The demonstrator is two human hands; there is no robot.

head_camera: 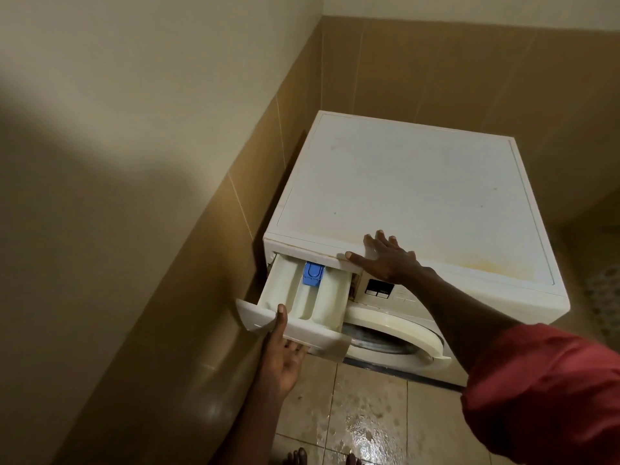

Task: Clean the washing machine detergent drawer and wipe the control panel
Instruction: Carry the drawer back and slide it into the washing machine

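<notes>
Gripping the front panel of the detergent drawer (302, 297) from below, the left hand (283, 355) has its fingers curled under the panel and its thumb laid over the top edge, a pinch hold. The drawer stands far out of its slot at the upper left corner of the washing machine (419, 182). Its long axis runs from the slot toward the person. The left hand sits at the near end, so a further pull would, I judge, go straight along that axis toward the body.

Inside the drawer, three pale compartments show, with a blue siphon cap (313, 273) at the back of the middle one.

The right hand (385, 260) lies spread and flat on the front edge of the machine's top, holding nothing, its thumb reaching along the lip just above the slot. It looks to be bracing the machine. It is the nearer hand to the control panel (379, 290), which lies just below its palm, to the right of the drawer.

Beneath, the round door (396, 330) appears ajar over a wet tiled floor (365, 414).
</notes>
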